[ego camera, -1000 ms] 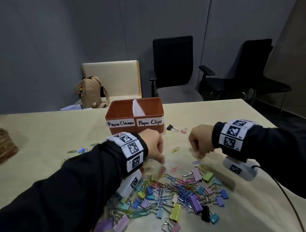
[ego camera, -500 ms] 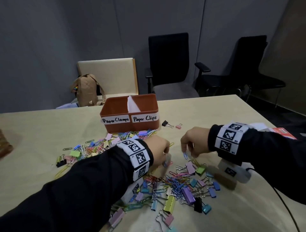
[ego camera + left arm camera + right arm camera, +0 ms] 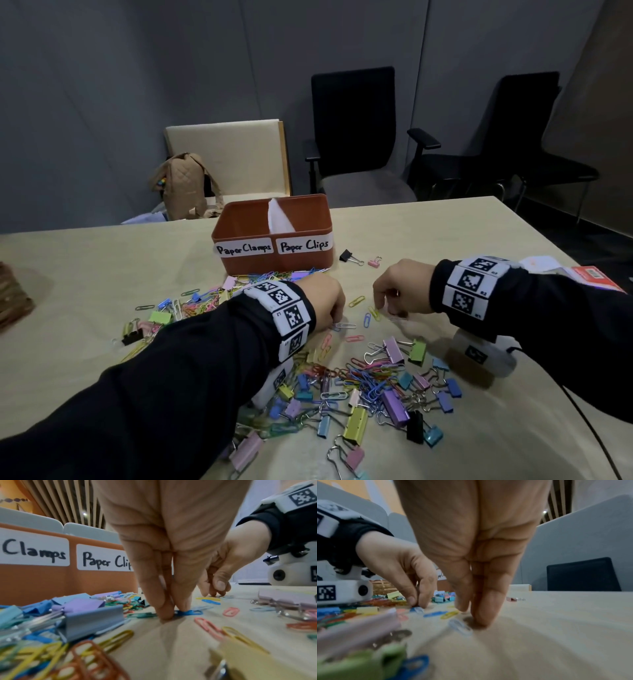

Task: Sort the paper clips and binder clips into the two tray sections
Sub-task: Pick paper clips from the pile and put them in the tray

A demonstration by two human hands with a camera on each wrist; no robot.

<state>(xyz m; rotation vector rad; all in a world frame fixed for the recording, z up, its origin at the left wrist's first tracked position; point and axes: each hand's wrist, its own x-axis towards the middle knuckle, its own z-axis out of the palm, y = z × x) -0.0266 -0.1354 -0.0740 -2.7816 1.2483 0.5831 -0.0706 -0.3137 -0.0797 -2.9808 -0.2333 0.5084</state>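
Beige table [image 3: 428,236]: colourful scattered clips [image 3: 370,380].

Two black chairs [image 3: 352,123], a cream chair [image 3: 226,150], a tan bag [image 3: 181,185].

The left hand [image 3: 327,296] hides its own fingertips in the head view. Near the right hand [image 3: 476,563], a pale clip [image 3: 459,626] by the fingertips is too blurry to tell if it is held.
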